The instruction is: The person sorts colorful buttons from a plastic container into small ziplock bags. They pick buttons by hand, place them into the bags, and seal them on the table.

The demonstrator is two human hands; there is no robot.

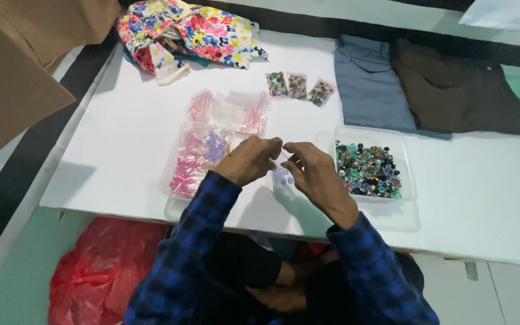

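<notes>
Small clear bag point(283, 176) with pale blue buttons hangs between both hands above the desk point(121, 138) — left hand point(249, 160) and right hand point(314, 171) each pinch its top edge in a clenched grip — between the pink-button tray point(195, 159) and mixed-button tray point(371, 170).

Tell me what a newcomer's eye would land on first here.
Both hands, left hand and right hand, meet at the middle of the white table, pinching a small clear bag. Flanking them are a tray of pink and purple pieces on the left and a tray of mixed dark buttons on the right. A bright floral cloth lies at the far edge.
</notes>
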